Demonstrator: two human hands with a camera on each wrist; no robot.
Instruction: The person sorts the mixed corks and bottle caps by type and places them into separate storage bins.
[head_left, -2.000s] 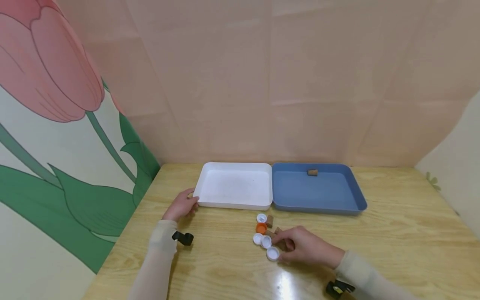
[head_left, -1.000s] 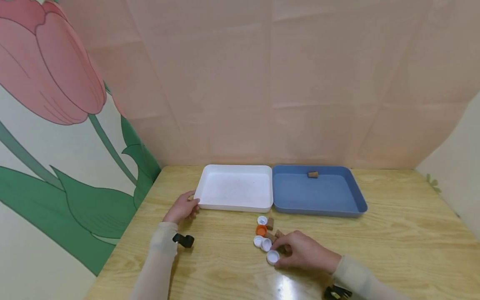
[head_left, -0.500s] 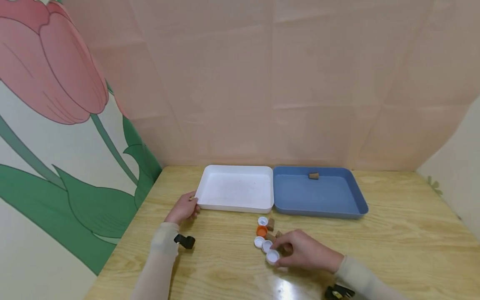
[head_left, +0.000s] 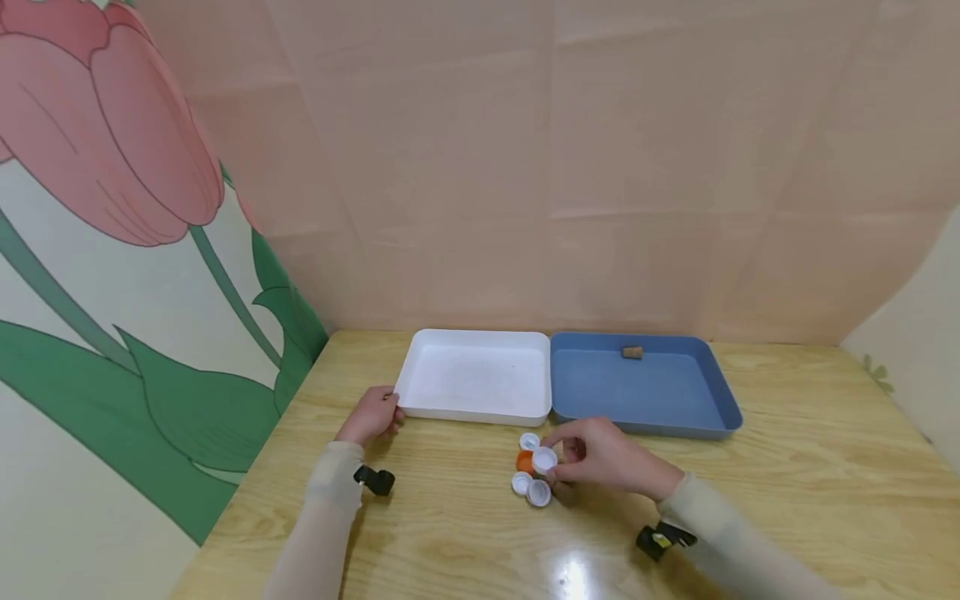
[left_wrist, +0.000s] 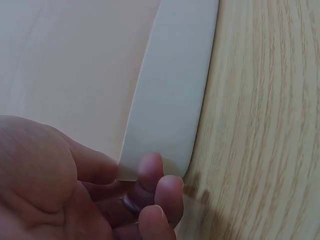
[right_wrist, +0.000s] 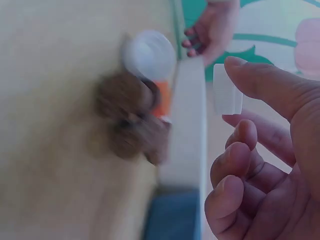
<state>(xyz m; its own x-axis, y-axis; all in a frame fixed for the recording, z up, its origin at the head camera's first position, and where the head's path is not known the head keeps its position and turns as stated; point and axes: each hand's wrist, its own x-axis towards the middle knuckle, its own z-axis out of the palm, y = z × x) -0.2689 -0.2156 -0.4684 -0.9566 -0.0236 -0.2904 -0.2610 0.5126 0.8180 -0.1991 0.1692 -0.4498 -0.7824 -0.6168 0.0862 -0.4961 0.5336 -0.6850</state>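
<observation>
My right hand (head_left: 557,461) hovers just above the table and pinches a white bottle cap (head_left: 544,459) between thumb and fingers; the right wrist view shows that cap (right_wrist: 227,90) edge-on under my thumb. Below it lie two white caps (head_left: 538,493), an orange cap (head_left: 523,461) and another white cap (head_left: 529,441). Blurred brown corks (right_wrist: 130,115) lie beside them, mostly hidden by my hand in the head view. My left hand (head_left: 372,413) grips the near left corner of the white tray (head_left: 420,367), thumb above the rim (left_wrist: 170,100) and fingers (left_wrist: 152,170) curled at its edge.
A blue tray (head_left: 720,392) sits against the white tray's right side, with one cork (head_left: 632,352) near its back wall. Both trays stand on a wooden table (head_left: 825,467) before a pink wall; a tulip mural panel (head_left: 112,250) closes off the left.
My right hand picked a white cap off the table near its front and carried it up and back over the cap cluster. The left hand stayed on the tray corner.
</observation>
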